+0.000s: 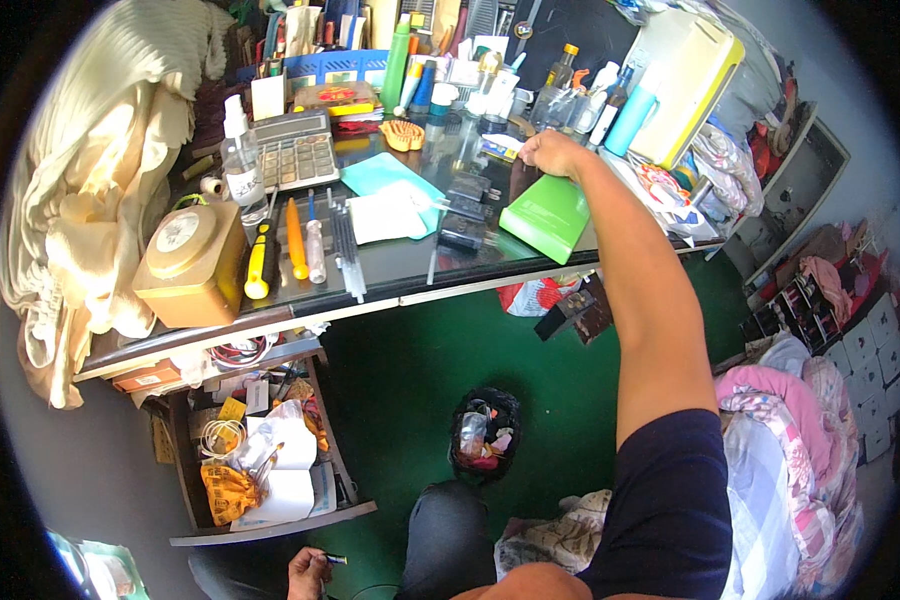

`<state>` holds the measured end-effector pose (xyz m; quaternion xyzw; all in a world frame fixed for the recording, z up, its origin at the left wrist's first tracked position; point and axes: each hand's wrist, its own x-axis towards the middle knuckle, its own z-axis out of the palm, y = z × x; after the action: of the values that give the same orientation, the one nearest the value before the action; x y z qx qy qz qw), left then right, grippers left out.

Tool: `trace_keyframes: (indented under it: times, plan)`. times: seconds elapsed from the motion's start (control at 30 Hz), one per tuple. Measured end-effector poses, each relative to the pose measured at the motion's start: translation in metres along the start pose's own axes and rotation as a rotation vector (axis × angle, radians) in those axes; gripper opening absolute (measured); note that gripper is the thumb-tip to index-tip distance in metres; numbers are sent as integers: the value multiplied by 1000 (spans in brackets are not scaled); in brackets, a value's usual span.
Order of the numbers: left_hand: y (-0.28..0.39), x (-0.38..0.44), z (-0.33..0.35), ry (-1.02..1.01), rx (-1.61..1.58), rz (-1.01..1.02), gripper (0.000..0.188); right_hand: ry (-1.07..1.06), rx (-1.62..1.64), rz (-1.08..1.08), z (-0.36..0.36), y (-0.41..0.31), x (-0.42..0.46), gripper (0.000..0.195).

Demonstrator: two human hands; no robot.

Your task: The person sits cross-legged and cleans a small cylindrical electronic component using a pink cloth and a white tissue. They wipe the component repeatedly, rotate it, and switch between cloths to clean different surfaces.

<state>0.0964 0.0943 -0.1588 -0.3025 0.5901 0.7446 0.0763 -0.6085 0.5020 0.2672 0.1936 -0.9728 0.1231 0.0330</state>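
My right hand reaches across the black desktop, its fingertips at the right end of a small blue and yellow packet. Whether the fingers grip the packet is hard to see. Just below that wrist lies a bright green box. Several black plug-in power adapters sit left of the box. Low in the view, my left hand is beside my leg, pinching a small dark cylindrical item, which resembles a battery.
A calculator, spray bottle, yellow-handled tool and tan canister occupy the desk's left. Bottles and a turquoise cylinder stand at the back right. Below, a cluttered drawer is pulled out; a bin stands on the green floor.
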Motion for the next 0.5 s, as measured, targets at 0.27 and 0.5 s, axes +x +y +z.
trace_keyframes:
  times: [0.27,0.5]
  plan:
    - [-4,2,-4,-55,-78,-16,10,313,381,52,-13,-2,-10,16]
    - [23,-17,14,-68,-120,-23,9,308,866,39,-45,-47,-65,17]
